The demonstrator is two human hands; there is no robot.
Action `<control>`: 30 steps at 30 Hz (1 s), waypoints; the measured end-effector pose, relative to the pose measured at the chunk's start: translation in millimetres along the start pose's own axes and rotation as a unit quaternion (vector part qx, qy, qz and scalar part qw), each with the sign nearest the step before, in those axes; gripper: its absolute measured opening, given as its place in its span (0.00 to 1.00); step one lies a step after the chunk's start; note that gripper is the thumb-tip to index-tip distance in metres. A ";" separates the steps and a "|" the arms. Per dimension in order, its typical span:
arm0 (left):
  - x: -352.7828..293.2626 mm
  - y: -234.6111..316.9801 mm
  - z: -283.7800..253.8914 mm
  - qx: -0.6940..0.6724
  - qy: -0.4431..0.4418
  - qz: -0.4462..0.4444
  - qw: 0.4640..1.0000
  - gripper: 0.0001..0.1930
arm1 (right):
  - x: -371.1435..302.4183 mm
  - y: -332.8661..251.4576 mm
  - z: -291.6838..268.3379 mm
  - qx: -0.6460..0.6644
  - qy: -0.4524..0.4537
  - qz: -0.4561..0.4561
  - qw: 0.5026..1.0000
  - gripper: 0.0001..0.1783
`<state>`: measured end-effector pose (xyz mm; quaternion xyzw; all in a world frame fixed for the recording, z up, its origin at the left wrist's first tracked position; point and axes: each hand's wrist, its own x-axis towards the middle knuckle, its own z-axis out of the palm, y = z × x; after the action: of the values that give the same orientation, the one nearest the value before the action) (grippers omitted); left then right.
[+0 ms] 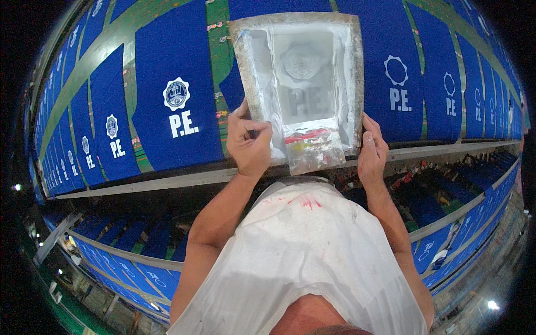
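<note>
A screen-printing frame (pixel 353 84) with thick white ink round its inner edges is in front of me, over the blue fabric. Through its mesh shows a faint round badge with block letters beneath. My left hand (pixel 248 144) is closed on the frame's lower left side, its fingers curled. On the lower right side, my right hand (pixel 372 153) grips the edge, with some fingers hidden behind it. A squeegee (pixel 315 155), smeared white, red and yellow, rests at the near end of the frame, overhanging its edge; neither hand touches it.
Blue fabric panels (pixel 167 61) lie in a row along the green table (pixel 221 50). Left panels bear a white badge with inner detail; right panels (pixel 416 61) show only the badge outline, plus lettering. A pale rail (pixel 184 180) edges the table. More blue panels (pixel 441 248) lie below and behind me.
</note>
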<state>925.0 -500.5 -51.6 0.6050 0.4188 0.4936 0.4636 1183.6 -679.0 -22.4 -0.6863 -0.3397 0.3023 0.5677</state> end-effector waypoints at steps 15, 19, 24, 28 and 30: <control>5.5 -18.7 9.1 -0.143 0.034 -0.142 0.979 0.10 | 16.9 -3.3 -5.3 -0.089 -0.039 0.007 0.995 0.29; 7.3 -15.0 9.3 -0.137 0.032 -0.146 0.979 0.11 | 18.5 -11.4 -3.5 -0.156 -0.030 -0.003 0.987 0.26; 8.5 -19.4 5.1 -0.116 0.017 -0.136 0.984 0.11 | 3.6 -66.1 8.4 -0.287 -0.178 -0.229 0.913 0.26; 8.8 -26.9 2.3 -0.111 0.011 -0.132 0.985 0.11 | 1.6 -59.4 29.1 -0.352 -0.257 -0.305 0.847 0.25; 9.4 -34.4 -0.2 -0.073 0.003 -0.124 0.989 0.11 | 4.9 -67.6 31.7 -0.357 -0.239 -0.312 0.847 0.23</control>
<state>924.6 -483.9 -83.1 0.5112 0.4547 0.4631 0.5635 1152.7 -648.4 38.5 -0.6062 -0.7454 0.1216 0.2491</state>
